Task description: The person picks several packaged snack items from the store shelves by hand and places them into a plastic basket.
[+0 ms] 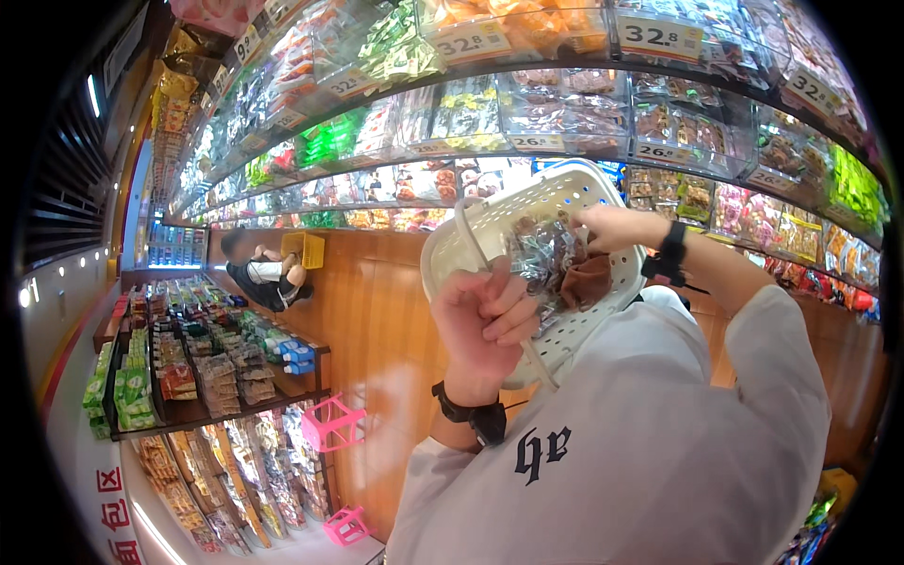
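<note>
A cream plastic shopping basket (443,254) with round holes hangs in front of me. My left hand (490,315) is closed around its handle (468,235), which runs into the curled fingers and comes out below them. Inside lie shiny clear-wrapped packets (541,250) with dark contents, beside a brown item (586,282) whose kind I cannot make out. My right hand (617,229) reaches in over the far right rim. Its fingers are bent down onto a clear plastic packet (570,240) and appear to pinch it; the fingertips are partly hidden.
Tiered shelves of bagged snacks (565,122) curve close along the front. A low display (207,358) of packets stands at the left, with pink stools (332,424) near it. Further along the wooden floor (377,311), a person (264,278) crouches beside a yellow basket (303,250).
</note>
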The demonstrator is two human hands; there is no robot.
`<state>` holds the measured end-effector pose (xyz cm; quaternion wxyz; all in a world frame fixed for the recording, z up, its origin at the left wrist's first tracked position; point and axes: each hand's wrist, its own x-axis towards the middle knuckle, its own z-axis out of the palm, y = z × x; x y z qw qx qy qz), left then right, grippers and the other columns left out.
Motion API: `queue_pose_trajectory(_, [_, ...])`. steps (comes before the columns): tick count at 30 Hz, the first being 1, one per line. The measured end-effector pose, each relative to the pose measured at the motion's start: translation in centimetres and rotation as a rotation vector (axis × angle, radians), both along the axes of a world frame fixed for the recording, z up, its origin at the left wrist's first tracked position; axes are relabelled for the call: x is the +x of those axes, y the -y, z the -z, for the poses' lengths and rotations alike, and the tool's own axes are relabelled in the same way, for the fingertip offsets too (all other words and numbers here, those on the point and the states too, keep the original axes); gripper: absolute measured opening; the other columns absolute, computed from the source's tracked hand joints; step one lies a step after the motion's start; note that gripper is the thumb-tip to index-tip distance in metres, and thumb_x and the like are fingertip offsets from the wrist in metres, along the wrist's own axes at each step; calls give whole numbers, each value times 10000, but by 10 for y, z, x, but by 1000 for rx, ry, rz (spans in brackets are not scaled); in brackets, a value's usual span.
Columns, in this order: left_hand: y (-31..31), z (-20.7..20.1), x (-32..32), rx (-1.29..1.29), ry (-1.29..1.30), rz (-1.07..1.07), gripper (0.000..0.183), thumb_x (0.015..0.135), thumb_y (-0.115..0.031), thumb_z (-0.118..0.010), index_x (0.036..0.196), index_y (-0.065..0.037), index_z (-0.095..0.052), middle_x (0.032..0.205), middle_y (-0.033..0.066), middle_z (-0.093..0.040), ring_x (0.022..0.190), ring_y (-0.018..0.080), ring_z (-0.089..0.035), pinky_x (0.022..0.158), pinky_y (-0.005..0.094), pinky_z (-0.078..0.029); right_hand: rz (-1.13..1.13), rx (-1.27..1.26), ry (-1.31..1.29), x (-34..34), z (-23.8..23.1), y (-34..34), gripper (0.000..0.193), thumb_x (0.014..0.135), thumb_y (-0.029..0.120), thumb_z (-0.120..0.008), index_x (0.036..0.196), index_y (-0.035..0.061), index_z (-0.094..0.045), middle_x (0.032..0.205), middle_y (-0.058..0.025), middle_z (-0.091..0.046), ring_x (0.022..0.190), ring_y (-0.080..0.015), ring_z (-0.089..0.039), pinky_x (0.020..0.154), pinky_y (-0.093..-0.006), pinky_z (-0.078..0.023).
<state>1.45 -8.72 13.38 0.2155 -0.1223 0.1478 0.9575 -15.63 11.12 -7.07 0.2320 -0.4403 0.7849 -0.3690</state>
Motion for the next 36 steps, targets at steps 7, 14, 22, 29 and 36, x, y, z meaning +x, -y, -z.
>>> queue_pose_trajectory(7, [7,3,14,-5,-7,-13,239,893,-208,-481,694,-129,-373,581,-30,-320,459,93,-331,413,248,-291,-52,100,-42,4,-20,3,178,726,93,-739,868,6,-677,981,-182,-683,919,-354,-656,789,-415,-526])
queue_pose_trajectory(14, [25,6,22,16,36,-74,259,896,-214,-489,680,-138,-369,575,-33,-316,454,89,-329,409,247,-292,477,-440,922,12,-67,-35,385,916,98,-647,1246,32,-461,956,-41,-634,850,-99,-634,751,-251,-528])
queue_pose_trajectory(22, [30,11,18,-7,21,-58,251,898,-217,-493,688,-138,-380,567,-40,-318,434,79,-320,404,241,-292,481,-684,709,11,-98,-65,463,955,208,-609,1365,50,-465,1101,-35,-626,920,-105,-630,730,-249,-549])
queue_pose_trajectory(29, [40,12,24,14,23,-92,246,887,-197,-499,680,-122,-391,551,-50,-303,427,70,-291,402,236,-265,1102,-502,244,-18,-128,-96,517,877,290,-741,1248,7,-519,939,-79,-678,769,-124,-666,556,-241,-533])
queue_pose_trajectory(36, [57,13,36,13,27,-77,238,890,-210,-489,690,-135,-382,578,-39,-324,460,84,-314,426,248,-292,1370,-659,261,-122,-43,-166,225,889,155,-730,1045,22,-635,990,-73,-655,852,-167,-655,696,-276,-536])
